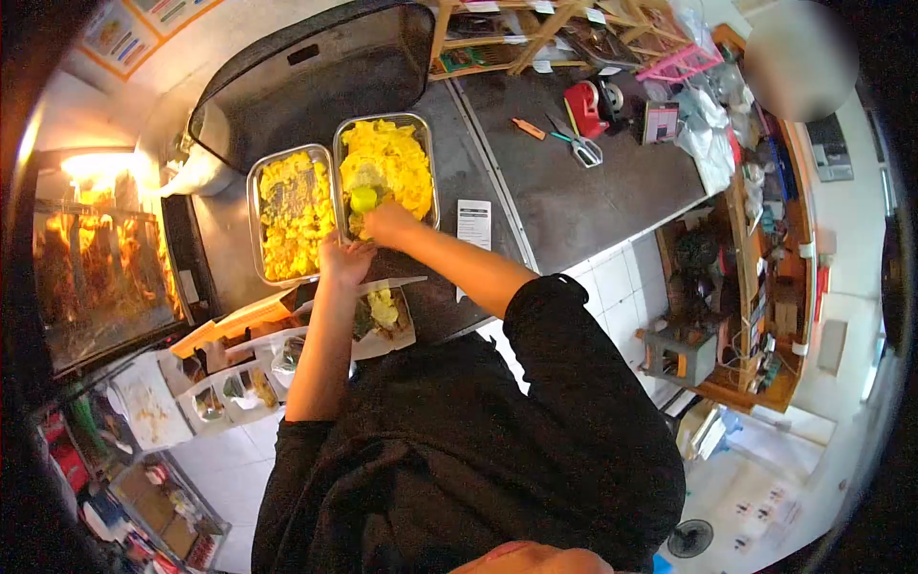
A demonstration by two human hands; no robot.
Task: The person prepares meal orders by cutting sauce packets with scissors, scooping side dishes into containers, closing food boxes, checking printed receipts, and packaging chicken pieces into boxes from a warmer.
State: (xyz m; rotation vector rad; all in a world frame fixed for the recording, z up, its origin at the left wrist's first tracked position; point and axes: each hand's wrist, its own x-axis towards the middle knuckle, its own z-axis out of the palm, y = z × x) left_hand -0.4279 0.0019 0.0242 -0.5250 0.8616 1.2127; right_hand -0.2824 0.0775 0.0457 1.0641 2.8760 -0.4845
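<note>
Reading the clock around the right hand [390, 225], a shiny tray [432, 167] sits at 12 o'clock, with soft yellow food [406, 158] spread in it. The right hand's fingers are curled around a yellow-green tool [363, 199], which is at about 10 o'clock and over the food in that tray. The left hand [346, 256] is at 8 o'clock, close to the near ends of the two trays. Its fingers look bent, but I cannot tell if they grip anything. A second tray [255, 220] lies at 9 o'clock, just beside the first, with smaller yellow bits [287, 196] in it. Both trays are on a dark tabletop [461, 158]. A white paper [474, 225] lies at 3 o'clock, scissors [581, 148] rest near 2 o'clock, and a black mesh cover [316, 77] is at 11 o'clock.
</note>
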